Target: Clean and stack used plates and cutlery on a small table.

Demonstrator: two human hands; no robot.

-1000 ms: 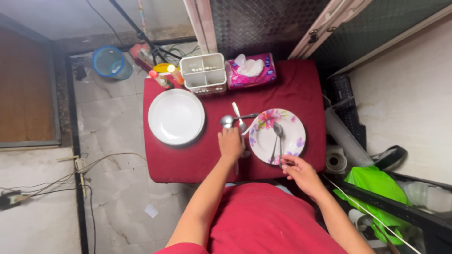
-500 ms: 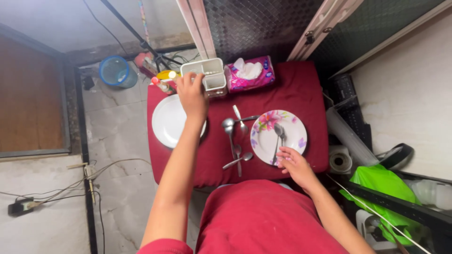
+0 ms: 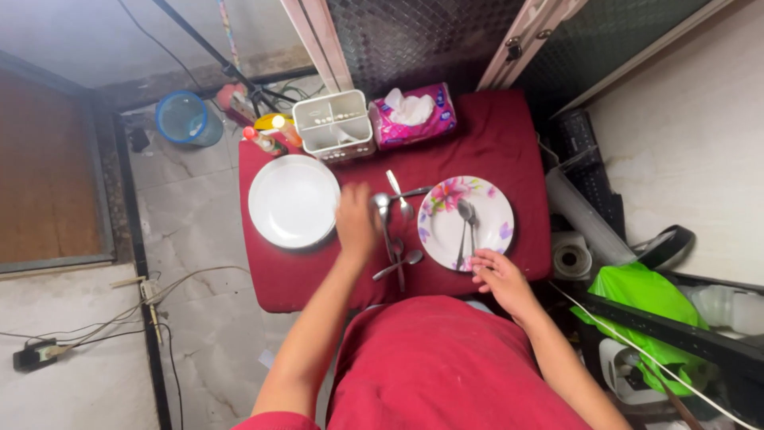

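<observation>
Pink tissue pack (image 3: 413, 116) beside white caddy (image 3: 333, 125)

Both my hands down among the cutlery on the red table.

My left hand (image 3: 356, 220) hovers beside loose spoons (image 3: 393, 231); my right hand (image 3: 498, 275) rests at the floral plate (image 3: 493, 211) holding two spoons.

Tissue pack (image 3: 411, 117), blue bucket (image 3: 181, 118), green bag (image 3: 637, 306).
</observation>
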